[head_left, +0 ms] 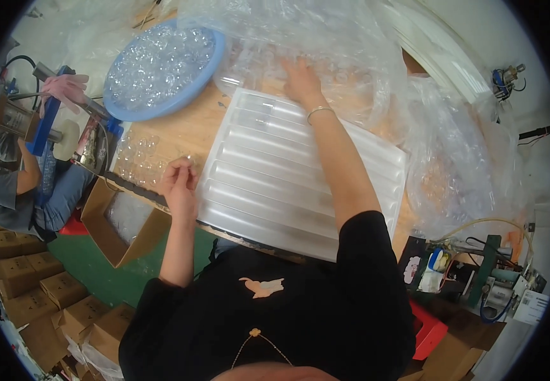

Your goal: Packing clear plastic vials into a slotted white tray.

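Note:
A white tray (300, 184) with long parallel grooves lies in front of me on the wooden table. My left hand (181, 184) is raised beside its left edge, thumb and fingers pinched on a small clear plastic piece (190, 159). Stretching over the tray, my right hand (301, 79) is among loose clear plastic pieces (338, 75) past its far edge, fingers apart. Whether it touches one, I cannot tell. Clear pieces (265, 119) rest in the tray's far left grooves. More small round clear pieces (138, 152) are spread on the table left of my left hand.
A blue basin (219, 60) heaped with clear round pieces stands far left. Clear plastic sheeting (326, 28) covers the far side. A cardboard box (107, 244) sits below the table's left edge. Another person (8, 197) sits left, near a clamp-like machine with a pink glove (65, 89). Hosed equipment (497, 292) stands right.

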Tool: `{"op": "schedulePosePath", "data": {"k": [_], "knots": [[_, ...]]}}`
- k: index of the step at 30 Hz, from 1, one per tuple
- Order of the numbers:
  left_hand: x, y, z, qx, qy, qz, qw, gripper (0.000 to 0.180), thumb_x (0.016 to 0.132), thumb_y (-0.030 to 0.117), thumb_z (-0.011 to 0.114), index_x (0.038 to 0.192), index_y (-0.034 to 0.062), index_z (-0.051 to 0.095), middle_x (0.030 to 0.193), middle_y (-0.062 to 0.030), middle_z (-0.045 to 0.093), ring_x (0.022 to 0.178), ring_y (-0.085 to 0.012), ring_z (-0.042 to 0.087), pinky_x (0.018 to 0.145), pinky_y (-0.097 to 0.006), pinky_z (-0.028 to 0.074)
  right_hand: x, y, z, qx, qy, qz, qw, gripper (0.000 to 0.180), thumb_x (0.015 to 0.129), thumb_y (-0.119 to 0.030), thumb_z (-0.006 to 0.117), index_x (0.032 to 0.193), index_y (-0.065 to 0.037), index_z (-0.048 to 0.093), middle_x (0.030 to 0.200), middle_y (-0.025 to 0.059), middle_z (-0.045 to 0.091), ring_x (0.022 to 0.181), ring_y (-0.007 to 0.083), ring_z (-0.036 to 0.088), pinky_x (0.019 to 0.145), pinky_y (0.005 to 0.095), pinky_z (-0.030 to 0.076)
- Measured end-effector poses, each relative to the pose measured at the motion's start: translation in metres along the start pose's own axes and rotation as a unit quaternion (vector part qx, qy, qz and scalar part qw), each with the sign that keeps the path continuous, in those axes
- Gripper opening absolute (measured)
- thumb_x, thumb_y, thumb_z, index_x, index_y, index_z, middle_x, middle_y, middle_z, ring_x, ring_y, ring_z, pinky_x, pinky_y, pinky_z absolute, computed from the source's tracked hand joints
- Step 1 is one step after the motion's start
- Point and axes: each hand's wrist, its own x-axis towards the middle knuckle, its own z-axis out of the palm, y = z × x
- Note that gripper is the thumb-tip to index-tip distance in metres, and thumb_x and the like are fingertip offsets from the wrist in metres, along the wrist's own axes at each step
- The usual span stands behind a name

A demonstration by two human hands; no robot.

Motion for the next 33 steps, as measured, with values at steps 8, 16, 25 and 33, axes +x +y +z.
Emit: {"op": "schedulePosePath", "data": {"k": [8, 16, 25, 33], "knots": [[-0.004, -0.015, 0.046, 0.038, -0.095, 0.011, 0.995, 0.016, 0.083, 0.001, 0.057, 0.099, -0.0003, 0.058, 0.080, 0.0007, 0.055, 0.066, -0.0058, 0.048, 0.060, -0.018, 0.038, -0.006, 0.001, -0.001, -0.059, -0.069, 0.043, 0.995, 0.044, 0.072, -0.025, 0.064, 0.114, -0.023, 0.050, 0.101, 0.0127, 0.052, 0.091, 0.0339, 0.052, 0.068, 0.0454, 0.046], [-0.015, -0.021, 0.081, -0.034, -0.126, 0.008, 0.991, 0.032, 0.080, -0.006, 0.057, 0.112, -0.0029, 0.054, 0.086, 0.0007, 0.057, 0.073, -0.0033, 0.051, 0.064, -0.016, 0.040, -0.108, -0.023, -0.109, 0.765, -0.096, 0.343, 0.537, 0.039, 0.084, -0.011, 0.056, 0.118, -0.015, 0.036, 0.097, 0.0057, 0.047, 0.079, 0.0183, 0.059, 0.057, 0.0311, 0.051], [-0.061, -0.032, 0.124, 0.091, -0.356, -0.096, 0.925, 0.030, 0.079, -0.007, 0.057, 0.107, 0.0026, 0.060, 0.090, -0.0008, 0.055, 0.074, -0.0036, 0.049, 0.062, -0.016, 0.040, -0.226, -0.033, -0.155, 0.359, -0.006, 0.044, 0.932, 0.063, 0.067, 0.001, 0.071, 0.124, -0.002, 0.044, 0.105, 0.0155, 0.059, 0.089, 0.0251, 0.062, 0.074, 0.0304, 0.050], [-0.083, -0.023, 0.138, 0.090, -0.351, -0.107, 0.926, 0.026, 0.086, 0.001, 0.052, 0.112, -0.0004, 0.058, 0.109, -0.0046, 0.056, 0.081, -0.0073, 0.052, 0.069, -0.020, 0.044, -0.218, -0.036, -0.167, 0.268, 0.123, -0.010, 0.956, 0.055, 0.069, -0.002, 0.066, 0.119, 0.004, 0.046, 0.110, 0.0195, 0.055, 0.090, 0.0331, 0.058, 0.072, 0.0375, 0.051]]}}
